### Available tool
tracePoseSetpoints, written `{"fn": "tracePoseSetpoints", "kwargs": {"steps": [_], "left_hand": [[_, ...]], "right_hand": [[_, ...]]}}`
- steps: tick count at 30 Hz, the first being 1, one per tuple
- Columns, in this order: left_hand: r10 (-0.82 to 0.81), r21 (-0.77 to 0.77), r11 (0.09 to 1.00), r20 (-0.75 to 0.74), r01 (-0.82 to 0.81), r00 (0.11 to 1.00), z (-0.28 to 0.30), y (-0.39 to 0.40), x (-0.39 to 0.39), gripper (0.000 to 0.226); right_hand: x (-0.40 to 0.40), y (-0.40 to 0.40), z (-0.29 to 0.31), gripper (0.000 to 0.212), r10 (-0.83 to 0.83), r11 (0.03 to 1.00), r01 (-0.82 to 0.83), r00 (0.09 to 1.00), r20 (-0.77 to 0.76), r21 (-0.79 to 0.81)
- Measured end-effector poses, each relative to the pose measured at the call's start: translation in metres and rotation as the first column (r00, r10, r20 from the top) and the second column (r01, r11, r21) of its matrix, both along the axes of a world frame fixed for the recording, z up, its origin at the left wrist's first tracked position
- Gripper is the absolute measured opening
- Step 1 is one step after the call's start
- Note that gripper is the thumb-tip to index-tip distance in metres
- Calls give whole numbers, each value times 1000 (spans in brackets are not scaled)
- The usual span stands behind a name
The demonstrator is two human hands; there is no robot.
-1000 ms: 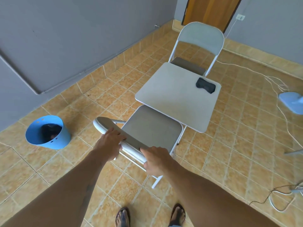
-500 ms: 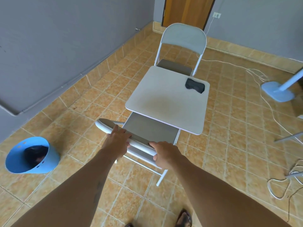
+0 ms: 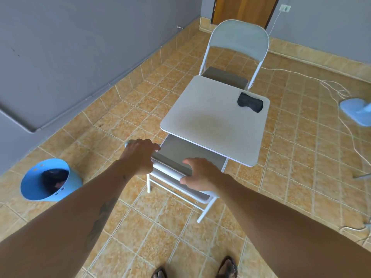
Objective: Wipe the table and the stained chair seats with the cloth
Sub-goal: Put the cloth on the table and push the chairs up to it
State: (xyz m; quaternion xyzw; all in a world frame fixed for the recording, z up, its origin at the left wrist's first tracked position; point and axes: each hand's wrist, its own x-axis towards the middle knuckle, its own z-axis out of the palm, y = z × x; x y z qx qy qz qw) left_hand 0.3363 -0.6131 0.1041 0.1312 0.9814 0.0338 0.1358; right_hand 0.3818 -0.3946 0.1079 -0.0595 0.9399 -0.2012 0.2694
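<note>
A small white square table (image 3: 210, 125) stands in the middle of the tiled floor. A dark crumpled cloth (image 3: 250, 102) lies on its far right corner. A faint brownish stain shows on the tabletop's middle. The near folding chair (image 3: 186, 153) has its grey seat partly under the table. My left hand (image 3: 140, 155) and my right hand (image 3: 200, 175) both hold the top of its backrest. A second white folding chair (image 3: 239, 40) stands at the table's far side, its grey seat partly hidden by the tabletop.
A blue bucket (image 3: 36, 181) with something dark inside stands on the floor at the left. A light blue fan base (image 3: 355, 113) and white cables (image 3: 331, 85) lie at the right. Grey walls run along the left and back, with a wooden door (image 3: 243, 9). My sandalled feet are at the bottom.
The near chair has slid forward, so more of its seat is under the table. Both hands stayed on its backrest. The view has shifted forward and to the left.
</note>
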Motion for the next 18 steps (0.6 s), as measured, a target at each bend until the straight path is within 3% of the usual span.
{"fn": "tracePoseSetpoints", "kwargs": {"steps": [4, 7, 11, 18], "left_hand": [[-11, -40, 999, 79, 15, 997, -17, -5, -3, 64], [-33, 16, 999, 86, 31, 996, -27, -5, -8, 51], [-88, 41, 996, 87, 85, 992, -31, 5, -12, 42], [-79, 8, 997, 89, 79, 993, -33, -1, -31, 51]], "right_hand": [[13, -8, -15, 59, 79, 989, -78, 997, 1, 127], [17, 1, -22, 45, 124, 978, -115, 991, -40, 176], [11, 14, -19, 55, 103, 977, -93, 994, -40, 190], [2, 4, -23, 55, 63, 985, -53, 996, -59, 164]]}}
